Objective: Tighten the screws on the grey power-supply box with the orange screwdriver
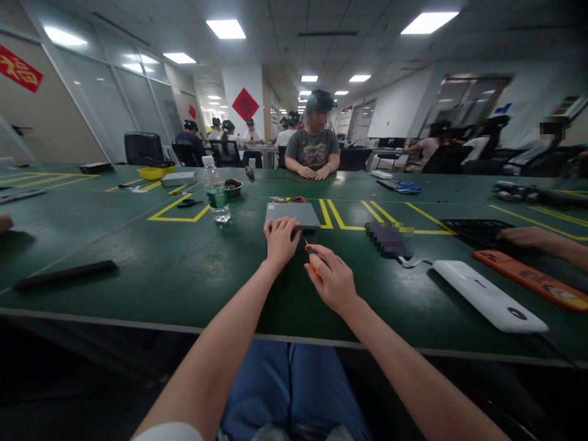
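A flat grey metal box lies on the green table, with coloured wires behind its far edge. My left hand rests on the box's near left part, fingers spread over its top and front edge. In my right hand is an orange and black screwdriver, its fingers wrapped round the handle. The thin shaft points up at the box's near side, close to a dark socket. Whether the tip touches the box is too small to tell.
A water bottle stands left of the box. To the right lie a white power bank, an orange phone and another person's hand. A person sits across the table. A black bar lies at left.
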The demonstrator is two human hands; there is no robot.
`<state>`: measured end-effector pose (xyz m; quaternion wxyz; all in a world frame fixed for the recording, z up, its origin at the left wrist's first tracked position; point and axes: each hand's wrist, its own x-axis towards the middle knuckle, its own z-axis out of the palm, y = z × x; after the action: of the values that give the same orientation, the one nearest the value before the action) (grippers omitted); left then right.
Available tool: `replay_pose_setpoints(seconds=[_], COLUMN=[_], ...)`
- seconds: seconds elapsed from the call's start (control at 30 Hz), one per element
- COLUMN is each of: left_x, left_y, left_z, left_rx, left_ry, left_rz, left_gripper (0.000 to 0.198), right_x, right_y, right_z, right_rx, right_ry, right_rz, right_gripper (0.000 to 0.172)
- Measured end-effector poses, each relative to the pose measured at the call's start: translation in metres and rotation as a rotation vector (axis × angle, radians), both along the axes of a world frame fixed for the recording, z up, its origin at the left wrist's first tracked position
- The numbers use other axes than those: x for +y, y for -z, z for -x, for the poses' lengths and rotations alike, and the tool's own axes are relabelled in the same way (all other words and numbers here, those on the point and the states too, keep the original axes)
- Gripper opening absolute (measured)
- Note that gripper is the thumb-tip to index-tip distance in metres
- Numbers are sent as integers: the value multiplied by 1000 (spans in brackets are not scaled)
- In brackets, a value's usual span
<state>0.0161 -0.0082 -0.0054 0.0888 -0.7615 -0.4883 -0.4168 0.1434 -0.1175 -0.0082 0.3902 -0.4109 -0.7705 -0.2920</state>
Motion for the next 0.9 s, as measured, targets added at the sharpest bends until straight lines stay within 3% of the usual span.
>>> replay_pose_setpoints(seconds=[0.13, 0.33, 0.53, 0.67, 0.9], left_x=[0, 0, 1, 1, 1], left_y=[0, 1, 1, 2, 2], left_z=[0, 0, 0, 0, -1], left_rx=[-7, -11, -19, -13, -9], left_ry=[7, 8, 11, 10, 1], left_rz=[-17, -37, -38, -34, -33], left_gripper=[21, 20, 21, 21, 23], right_x=[-2, -4, -1, 1, 1], right_y=[0, 2, 2, 2, 3], right_z=[0, 4, 1, -9, 1], right_rx=[-127, -112, -93, 39, -111], right_ry=[-64, -41, 51, 137, 55], right_rz=[18, 54, -89, -58, -80], right_gripper=[14, 19, 13, 4, 13])
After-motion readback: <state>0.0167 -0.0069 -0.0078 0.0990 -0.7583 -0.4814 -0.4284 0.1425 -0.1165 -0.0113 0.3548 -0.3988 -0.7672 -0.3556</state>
